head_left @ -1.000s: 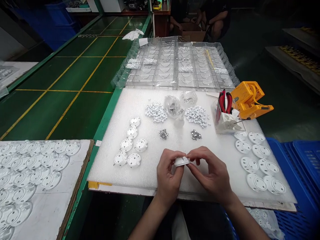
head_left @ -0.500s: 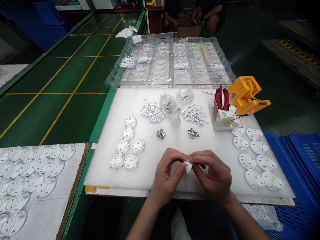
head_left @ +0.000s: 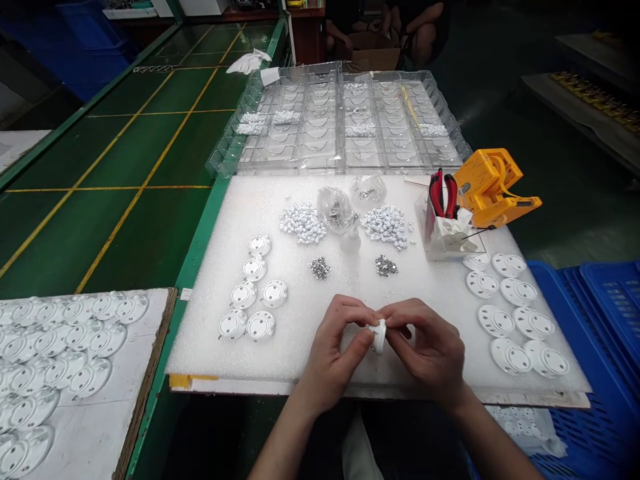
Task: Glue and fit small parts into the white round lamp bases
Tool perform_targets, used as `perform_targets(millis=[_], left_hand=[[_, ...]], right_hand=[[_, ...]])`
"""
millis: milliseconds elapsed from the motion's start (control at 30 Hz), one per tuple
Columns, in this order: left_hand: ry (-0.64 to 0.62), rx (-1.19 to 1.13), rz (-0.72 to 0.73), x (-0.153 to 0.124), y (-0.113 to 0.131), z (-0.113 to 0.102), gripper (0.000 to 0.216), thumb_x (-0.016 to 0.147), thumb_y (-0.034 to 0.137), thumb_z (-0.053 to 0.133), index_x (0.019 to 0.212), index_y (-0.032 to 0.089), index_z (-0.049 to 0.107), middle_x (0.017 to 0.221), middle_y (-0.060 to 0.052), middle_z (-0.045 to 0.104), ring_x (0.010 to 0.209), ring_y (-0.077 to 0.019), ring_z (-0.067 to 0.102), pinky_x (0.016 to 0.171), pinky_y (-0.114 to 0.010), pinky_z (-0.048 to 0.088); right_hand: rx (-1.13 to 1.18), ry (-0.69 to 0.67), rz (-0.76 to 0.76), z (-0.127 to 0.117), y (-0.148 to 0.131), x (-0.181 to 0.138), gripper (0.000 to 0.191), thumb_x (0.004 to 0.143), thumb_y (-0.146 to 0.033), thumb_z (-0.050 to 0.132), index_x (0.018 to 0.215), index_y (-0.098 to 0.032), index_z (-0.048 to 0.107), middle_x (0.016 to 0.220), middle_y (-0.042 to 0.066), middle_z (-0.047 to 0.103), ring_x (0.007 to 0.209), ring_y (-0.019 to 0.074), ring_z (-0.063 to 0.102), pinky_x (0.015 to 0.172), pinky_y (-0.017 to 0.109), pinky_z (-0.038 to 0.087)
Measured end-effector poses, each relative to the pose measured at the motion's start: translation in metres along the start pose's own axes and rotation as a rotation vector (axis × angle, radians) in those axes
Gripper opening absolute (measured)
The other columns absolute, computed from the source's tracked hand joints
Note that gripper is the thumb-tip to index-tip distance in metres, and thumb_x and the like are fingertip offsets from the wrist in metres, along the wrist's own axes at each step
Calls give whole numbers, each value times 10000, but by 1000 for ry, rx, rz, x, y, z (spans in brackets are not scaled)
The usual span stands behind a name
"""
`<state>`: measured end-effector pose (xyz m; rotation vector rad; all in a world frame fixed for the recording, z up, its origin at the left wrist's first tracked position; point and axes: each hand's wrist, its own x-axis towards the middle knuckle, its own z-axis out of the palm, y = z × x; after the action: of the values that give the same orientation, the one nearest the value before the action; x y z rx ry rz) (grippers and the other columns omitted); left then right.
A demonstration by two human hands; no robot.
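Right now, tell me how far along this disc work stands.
Looks done: white discs lie grouped on the foam sheet and overlapped on the board at left. In hand: the left hand and right hand pinch a small white part. Left: heaps of small white pieces and metal bits.

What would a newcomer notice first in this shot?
The left hand and right hand pinch a small white part over the near side of a white foam sheet. A bright yellow tool stands out at the sheet's far right corner, and clear plastic trays lie beyond it.
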<state>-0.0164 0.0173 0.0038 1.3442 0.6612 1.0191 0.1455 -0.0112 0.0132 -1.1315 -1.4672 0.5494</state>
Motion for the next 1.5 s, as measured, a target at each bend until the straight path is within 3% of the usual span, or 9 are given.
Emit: perform_targets(millis=[500, 833, 1167, 1500], left_hand=[[-44, -57, -88, 6, 2, -4, 146, 1033, 335, 573, 1060, 226, 668, 1068, -61, 593, 1028, -204, 583, 899, -337, 462], [-52, -109, -116, 9, 7, -7, 159, 1024, 351, 583, 1026, 210, 657, 1060, -57, 571, 994, -187, 582, 870, -316, 476], [-52, -48, -63, 5, 3, -7, 112, 1033, 277, 574, 1056, 222, 668, 1094, -64, 602, 1022, -186, 592, 911, -327, 486], [-62, 82, 42, 0, 0, -5, 120, 1029, 246, 570, 1095, 236, 669, 1127, -80, 633, 1066, -206, 607, 964, -359, 500]], right_hand=[[60, -18, 116, 0, 2, 1, 214, 888, -37, 648, 929, -245, 675, 871, 6, 692, 630, 104, 580, 512, 235, 442], [58, -82, 257, -7, -8, 15, 104, 842, -113, 698, 800, -207, 709, 732, 3, 628, 544, 97, 492, 499, 248, 425], [98, -42, 275, -5, -3, 9, 67, 867, -165, 722, 832, -221, 725, 769, 24, 670, 627, 137, 600, 518, 258, 468], [117, 24, 157, -3, -1, 2, 112, 890, -135, 723, 850, -239, 736, 800, 37, 721, 667, 156, 664, 571, 277, 547]])
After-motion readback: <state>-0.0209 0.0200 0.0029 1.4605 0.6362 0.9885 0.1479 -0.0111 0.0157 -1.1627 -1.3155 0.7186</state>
